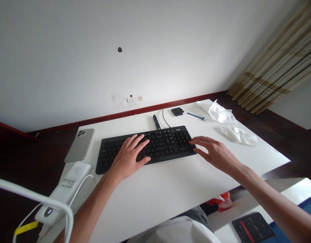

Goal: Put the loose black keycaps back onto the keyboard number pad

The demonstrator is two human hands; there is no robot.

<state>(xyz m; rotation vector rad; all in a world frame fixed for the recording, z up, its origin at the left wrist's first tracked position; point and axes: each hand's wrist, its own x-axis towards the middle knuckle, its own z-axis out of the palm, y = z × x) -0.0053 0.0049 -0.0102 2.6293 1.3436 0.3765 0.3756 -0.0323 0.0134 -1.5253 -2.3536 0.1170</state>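
Observation:
A black keyboard (157,145) lies at a slight tilt across the white table. My left hand (128,153) rests palm down on its left-middle keys, fingers spread and thumb out near the front edge. At the other end, my right hand (208,148) touches the side of the number pad with its fingertips. Its thumb is apart from the fingers, by the keyboard's right edge. Behind the keyboard are a dark pen-like tool (156,122), a thin black cable (166,118), a small block of black keys (177,111) and a blue pry tool (196,116).
Crumpled clear plastic (221,113) lies at the table's right. On the left are a phone (80,145) and a white power bank (66,189) with a cable. A white curved tube (31,194) crosses the lower left. A wall with sockets (135,99) stands behind.

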